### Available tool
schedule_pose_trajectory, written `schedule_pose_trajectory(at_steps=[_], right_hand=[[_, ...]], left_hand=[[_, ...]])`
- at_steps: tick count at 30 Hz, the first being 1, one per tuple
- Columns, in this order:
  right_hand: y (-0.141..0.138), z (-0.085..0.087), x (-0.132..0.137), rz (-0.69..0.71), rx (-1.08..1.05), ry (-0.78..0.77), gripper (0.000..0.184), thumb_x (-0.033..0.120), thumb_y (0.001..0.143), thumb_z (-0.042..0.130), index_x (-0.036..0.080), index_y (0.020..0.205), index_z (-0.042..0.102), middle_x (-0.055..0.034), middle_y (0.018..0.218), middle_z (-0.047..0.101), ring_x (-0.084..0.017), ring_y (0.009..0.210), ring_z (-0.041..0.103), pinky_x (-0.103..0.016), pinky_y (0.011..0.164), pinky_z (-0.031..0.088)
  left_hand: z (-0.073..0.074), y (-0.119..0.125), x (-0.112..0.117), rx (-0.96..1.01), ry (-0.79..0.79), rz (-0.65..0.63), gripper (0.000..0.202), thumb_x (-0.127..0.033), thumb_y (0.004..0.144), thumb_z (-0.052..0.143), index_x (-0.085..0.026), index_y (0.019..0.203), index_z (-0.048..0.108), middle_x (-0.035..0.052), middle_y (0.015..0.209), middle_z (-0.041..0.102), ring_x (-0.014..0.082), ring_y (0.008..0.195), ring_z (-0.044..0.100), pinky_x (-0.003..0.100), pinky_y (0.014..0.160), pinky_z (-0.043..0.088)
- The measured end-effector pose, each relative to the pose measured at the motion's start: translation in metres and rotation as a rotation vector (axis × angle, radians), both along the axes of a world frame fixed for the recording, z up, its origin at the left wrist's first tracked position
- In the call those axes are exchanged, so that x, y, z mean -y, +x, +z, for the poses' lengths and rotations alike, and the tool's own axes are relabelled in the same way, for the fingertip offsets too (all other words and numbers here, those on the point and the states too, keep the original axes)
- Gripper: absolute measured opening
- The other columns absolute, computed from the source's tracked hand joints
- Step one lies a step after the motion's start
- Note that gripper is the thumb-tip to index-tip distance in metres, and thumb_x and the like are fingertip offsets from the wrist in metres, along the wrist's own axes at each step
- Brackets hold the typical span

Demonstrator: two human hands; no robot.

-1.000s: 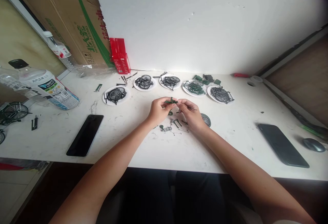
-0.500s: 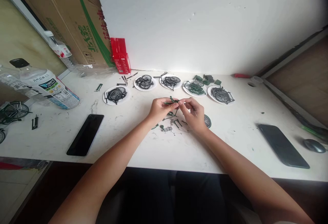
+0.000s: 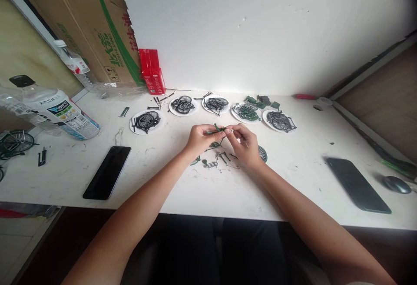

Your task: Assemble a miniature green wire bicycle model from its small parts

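The left hand (image 3: 199,140) pinches a small green part (image 3: 217,127) at the middle of the white table (image 3: 202,193), its right end gripped by the right hand (image 3: 246,145), with loose pieces (image 3: 223,158) nearer.

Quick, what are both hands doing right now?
Left hand: closed, pinching a small green part.
Right hand: fingers pinched closed beside that part; what they grip is too small to tell.

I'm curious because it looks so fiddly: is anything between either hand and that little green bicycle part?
Nothing visible: the left hand grips the green bicycle part, and the right hand is right beside it. Loose bicycle parts lie below, not between.
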State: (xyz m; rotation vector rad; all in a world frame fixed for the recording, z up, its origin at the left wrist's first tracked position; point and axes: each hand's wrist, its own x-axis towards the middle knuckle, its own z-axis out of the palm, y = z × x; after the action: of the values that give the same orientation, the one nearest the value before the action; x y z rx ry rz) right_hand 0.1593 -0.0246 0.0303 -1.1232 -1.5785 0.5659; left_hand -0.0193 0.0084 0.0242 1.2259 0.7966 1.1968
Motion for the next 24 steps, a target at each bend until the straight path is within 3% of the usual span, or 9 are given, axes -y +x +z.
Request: schedule_pose_trajectory(at_steps=[6,12,18,24], right_hand=[[-0.0024,-0.0025,0.0006,-0.003,-0.024,-0.016,0.032,0.055,0.102,0.069,0.023,0.105,0.071,-0.0001,0.079,0.055,-0.017,0.072,0.045,-0.033,0.069,0.042],[-0.0037,-0.0008,0.0023,0.084,-0.080,-0.079,0.030,0.054,0.105,0.065,0.024,0.105,0.066,-0.0032,0.088,0.066,-0.019,0.080,0.062,-0.035,0.076,0.049],[-0.0069,0.0034,0.0031,0.148,-0.121,-0.072,0.034,0.059,0.106,0.063,0.025,0.103,0.062,-0.0041,0.090,0.069,-0.022,0.087,0.067,-0.038,0.082,0.054],[-0.0076,0.0005,0.0027,0.126,-0.093,-0.061,0.035,0.060,0.105,0.062,0.025,0.106,0.062,-0.0046,0.093,0.068,-0.021,0.087,0.064,-0.038,0.084,0.054]], left_hand=[[0.0003,0.0001,0.0026,0.020,-0.018,-0.023,0.047,-0.050,0.072,0.098,-0.015,0.102,0.087,0.0127,0.109,0.083,0.0260,0.099,0.076,0.038,0.089,0.061],[0.0018,-0.0003,0.0043,0.070,-0.106,-0.073,0.054,-0.051,0.069,0.099,-0.015,0.107,0.085,0.0131,0.109,0.083,0.0261,0.096,0.078,0.041,0.090,0.062],[0.0006,0.0004,0.0021,0.099,-0.130,-0.071,0.049,-0.047,0.068,0.100,-0.018,0.106,0.086,0.0113,0.110,0.082,0.0241,0.094,0.077,0.035,0.082,0.056],[0.0004,-0.0021,0.0007,0.142,-0.222,-0.125,0.047,-0.047,0.072,0.098,-0.021,0.108,0.086,0.0108,0.114,0.082,0.0253,0.107,0.076,0.032,0.082,0.048]])
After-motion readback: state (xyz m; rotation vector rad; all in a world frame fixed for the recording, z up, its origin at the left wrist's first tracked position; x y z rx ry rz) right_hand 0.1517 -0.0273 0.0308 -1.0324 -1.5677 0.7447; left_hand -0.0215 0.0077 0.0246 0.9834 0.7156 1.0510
